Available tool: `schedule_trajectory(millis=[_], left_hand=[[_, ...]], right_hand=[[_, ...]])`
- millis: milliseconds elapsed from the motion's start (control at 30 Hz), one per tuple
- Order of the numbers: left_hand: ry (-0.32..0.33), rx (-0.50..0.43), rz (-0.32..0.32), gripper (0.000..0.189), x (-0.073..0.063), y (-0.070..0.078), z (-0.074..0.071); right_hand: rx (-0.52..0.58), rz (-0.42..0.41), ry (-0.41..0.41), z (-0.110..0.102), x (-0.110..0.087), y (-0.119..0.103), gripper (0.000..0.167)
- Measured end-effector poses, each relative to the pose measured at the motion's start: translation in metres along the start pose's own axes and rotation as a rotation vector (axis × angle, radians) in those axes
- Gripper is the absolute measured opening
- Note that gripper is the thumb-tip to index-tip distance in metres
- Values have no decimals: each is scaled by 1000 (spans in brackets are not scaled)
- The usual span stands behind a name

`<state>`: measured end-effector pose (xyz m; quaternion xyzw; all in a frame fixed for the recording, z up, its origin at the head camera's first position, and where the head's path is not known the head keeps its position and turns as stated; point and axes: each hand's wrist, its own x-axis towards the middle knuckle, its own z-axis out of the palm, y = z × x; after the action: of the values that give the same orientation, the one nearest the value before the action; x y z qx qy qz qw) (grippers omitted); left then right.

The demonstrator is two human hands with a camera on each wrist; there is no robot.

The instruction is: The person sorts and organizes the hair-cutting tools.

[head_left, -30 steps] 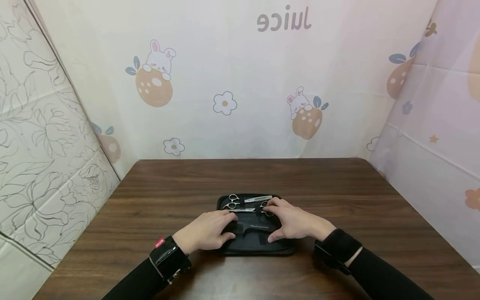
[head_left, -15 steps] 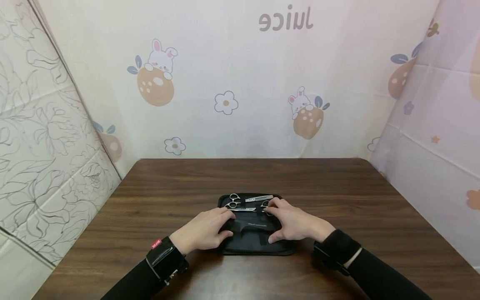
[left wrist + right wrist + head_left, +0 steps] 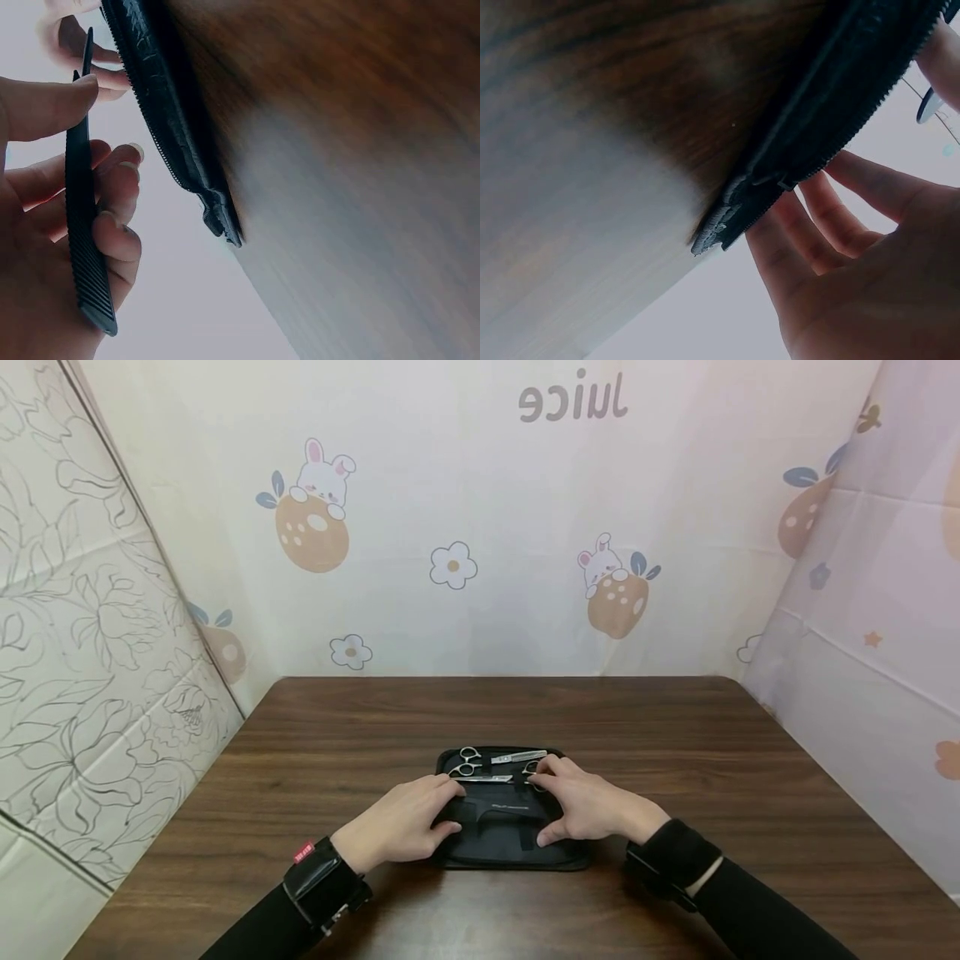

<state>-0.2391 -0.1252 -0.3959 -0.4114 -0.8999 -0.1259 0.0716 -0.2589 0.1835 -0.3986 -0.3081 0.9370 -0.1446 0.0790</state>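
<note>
My left hand (image 3: 401, 822) pinches a black comb (image 3: 81, 202) between thumb and fingers. In the head view the comb's handle (image 3: 513, 808) points right over an open black zip case (image 3: 517, 853). My right hand (image 3: 588, 802) rests on the case's right side, with its thumb on the near part and fingertips by the finger rings of a pair of scissors (image 3: 483, 779). Behind those lies a pair of thinning scissors (image 3: 517, 757), rings to the left. The right wrist view shows gently bent fingers (image 3: 810, 225) against the case's zip edge (image 3: 855, 127).
A brown wood-grain table (image 3: 360, 718) carries the case near its middle. Printed cloth with rabbits and flowers hangs behind it (image 3: 525, 610), and more cloth (image 3: 862, 610) hangs at the right. A line-drawn floral panel (image 3: 112, 610) stands on the left.
The left hand has drifted slightly left, and the comb has shifted left with it. The right hand and both scissors stay in place on the case.
</note>
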Motion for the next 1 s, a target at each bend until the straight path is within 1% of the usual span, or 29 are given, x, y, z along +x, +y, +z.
schedule_trajectory(millis=[300,467,733,1000], left_hand=[[33,-22,-8,30,-9,-6,-2],[20,-42,-28,30,-15,-10,-2],[-10,-73,-53,31,-18,-13,-5],[-9,-68,-48,34,-21,-13,-6]], right_hand=[[10,8,-3,-1,0,-3,85],[12,11,-5,-1,0,-4,84],[3,32,-12,-1,2,-4,85],[-1,41,-12,-2,2,-5,84]])
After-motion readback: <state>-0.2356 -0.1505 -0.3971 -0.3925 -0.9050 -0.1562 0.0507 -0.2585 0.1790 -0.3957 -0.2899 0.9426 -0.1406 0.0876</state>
